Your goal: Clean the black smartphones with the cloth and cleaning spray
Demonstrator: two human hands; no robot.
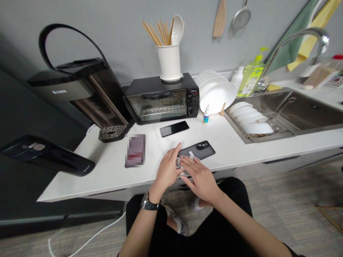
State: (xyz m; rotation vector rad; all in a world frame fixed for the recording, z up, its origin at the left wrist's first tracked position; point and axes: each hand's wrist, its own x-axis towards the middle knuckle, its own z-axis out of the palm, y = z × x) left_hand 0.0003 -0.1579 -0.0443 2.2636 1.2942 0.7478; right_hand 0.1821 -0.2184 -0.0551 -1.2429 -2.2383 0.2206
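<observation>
Near the desk's (107,182) front edge, the left hand (167,170) and right hand (201,179) partly covered a shiny thing (178,163), their grip too hidden to tell; the phone (199,151) beside it seemed stiff, slippery, best held by its long sides.

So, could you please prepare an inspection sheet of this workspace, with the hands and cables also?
Surface: white countertop, several things on it.
Things at the hands: whitish item, mostly hidden; grey phone behind it, cameras facing up.
Clutter: black phone, small bottle, pixelated item.
Hands: left hand and right hand meet over the whitish item; grip unclear.
Cables: white cable on the floor.
Surroundings: toaster oven, plates, sink with bowls.
</observation>
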